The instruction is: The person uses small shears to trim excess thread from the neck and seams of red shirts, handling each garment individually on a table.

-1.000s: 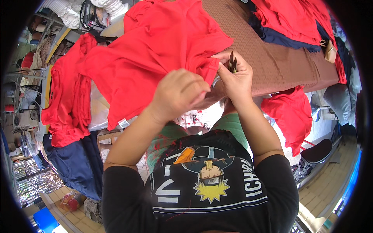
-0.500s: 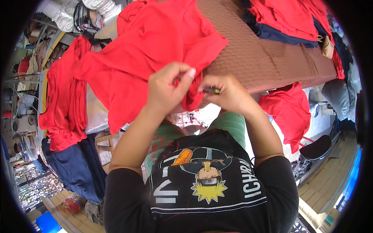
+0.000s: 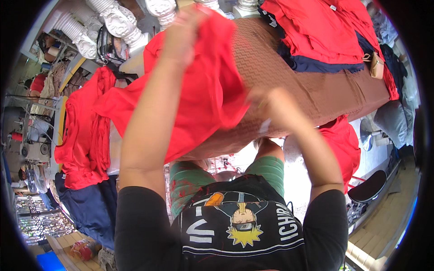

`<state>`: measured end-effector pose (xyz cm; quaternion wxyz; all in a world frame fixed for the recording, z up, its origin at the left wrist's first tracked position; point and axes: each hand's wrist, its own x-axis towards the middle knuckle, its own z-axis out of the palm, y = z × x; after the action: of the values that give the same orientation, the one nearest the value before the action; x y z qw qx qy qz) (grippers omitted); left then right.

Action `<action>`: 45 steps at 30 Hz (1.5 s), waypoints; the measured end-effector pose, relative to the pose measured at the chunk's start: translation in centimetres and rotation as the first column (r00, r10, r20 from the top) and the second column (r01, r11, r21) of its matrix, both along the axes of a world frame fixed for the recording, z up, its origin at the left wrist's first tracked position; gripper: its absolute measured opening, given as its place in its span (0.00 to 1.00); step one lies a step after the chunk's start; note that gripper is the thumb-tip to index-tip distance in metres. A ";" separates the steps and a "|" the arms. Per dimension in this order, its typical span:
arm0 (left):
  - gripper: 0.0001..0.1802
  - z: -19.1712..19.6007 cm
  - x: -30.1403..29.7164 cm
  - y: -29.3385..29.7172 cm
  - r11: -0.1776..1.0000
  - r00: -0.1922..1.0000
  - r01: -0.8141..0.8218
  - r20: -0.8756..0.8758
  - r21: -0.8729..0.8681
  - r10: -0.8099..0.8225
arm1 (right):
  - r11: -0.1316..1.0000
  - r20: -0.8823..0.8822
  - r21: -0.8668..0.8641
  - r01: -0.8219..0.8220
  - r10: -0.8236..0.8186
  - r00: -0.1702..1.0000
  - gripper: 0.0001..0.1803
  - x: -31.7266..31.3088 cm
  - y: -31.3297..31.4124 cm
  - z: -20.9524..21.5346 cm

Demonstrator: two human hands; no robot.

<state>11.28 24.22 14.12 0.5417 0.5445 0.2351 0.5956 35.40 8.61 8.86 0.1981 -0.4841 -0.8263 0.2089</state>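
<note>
My left hand (image 3: 183,36) is raised over the far side of the table, blurred, its fingers closed on a red garment (image 3: 205,86). The garment hangs from it in folds, its lower part spreading toward the table's near edge and to the left. My right hand (image 3: 273,104) is just right of the garment's edge, also blurred, its fingers curled. A faint yellow-green spot shows at its fingers, where a small dark and yellow-green tool was visible earlier. Whether the right hand touches the cloth I cannot tell.
A brown patterned cloth (image 3: 312,97) covers the table. Red garments (image 3: 312,34) lie piled on dark blue ones at the far right. More red garments (image 3: 88,131) hang at the left above navy cloth (image 3: 90,205). White ornate columns (image 3: 120,22) stand behind. A red cloth (image 3: 341,142) hangs at the right.
My left hand has swung up and away, lifting the red garment off the near edge. My right hand has moved slightly right, apart from the left. More of the brown cloth shows.
</note>
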 end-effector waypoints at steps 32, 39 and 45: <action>0.40 0.0 -3.2 -9.6 0.890 0.293 0.124 -0.873 0.439 0.389 | 0.997 -0.993 0.025 0.076 0.016 0.115 0.18 8.9 -5.0 6.8; 0.48 5.9 -3.6 -9.5 0.904 0.859 -0.425 -0.290 0.054 0.421 | 0.942 -0.963 -0.110 0.318 -0.180 0.199 0.09 8.5 4.6 9.4; 0.41 -5.3 -6.8 -17.0 0.804 0.878 -0.476 -0.241 -0.357 0.413 | 0.921 -0.618 -0.337 0.196 -0.373 0.691 0.08 7.7 -2.0 1.9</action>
<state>4.51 7.22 8.80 0.4681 0.3931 0.5148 0.6011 43.07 6.61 10.79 0.4514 -0.5193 -0.5803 0.4357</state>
